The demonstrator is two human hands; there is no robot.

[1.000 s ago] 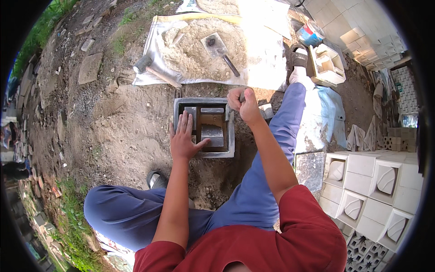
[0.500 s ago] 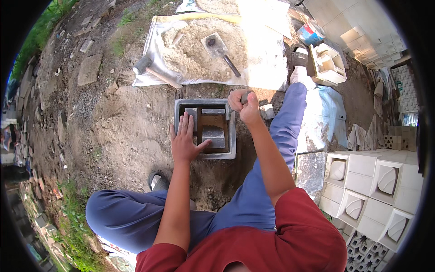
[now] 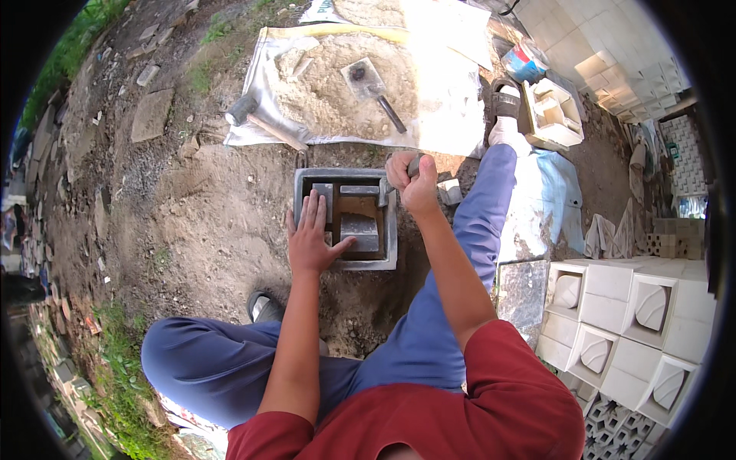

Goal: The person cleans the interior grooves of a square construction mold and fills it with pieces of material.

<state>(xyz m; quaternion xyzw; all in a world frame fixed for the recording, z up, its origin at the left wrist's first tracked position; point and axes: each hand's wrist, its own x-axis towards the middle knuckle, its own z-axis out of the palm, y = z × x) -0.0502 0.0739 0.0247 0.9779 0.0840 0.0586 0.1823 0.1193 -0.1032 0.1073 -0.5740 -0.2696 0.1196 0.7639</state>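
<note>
A grey rectangular mould frame (image 3: 389, 245) lies on the ground before me, with grey blocks (image 3: 360, 224) and brown, sandy-looking gaps inside. My left hand (image 3: 310, 234) is open, its fingers stretched out flat over the left inner block and its thumb reaching toward the middle one. At the frame's upper right corner, my right hand (image 3: 410, 180) is closed in a fist round a dark grey tool handle (image 3: 415, 164). A short grey piece (image 3: 384, 192) shows at that corner under the fist; whether it belongs to the tool, I cannot tell.
Beyond the frame, a white sheet (image 3: 257, 80) bears a pale sand heap (image 3: 322, 84), a trowel (image 3: 366, 79) and a mallet (image 3: 264, 126). A small pale block (image 3: 449, 192) sits right of my fist. Pale patterned blocks (image 3: 609, 307) are stacked at the right, near a bucket (image 3: 524, 63).
The whole view has shifted slightly. Both hands keep almost the same places at the mould frame, and the right fist still holds the tool handle.
</note>
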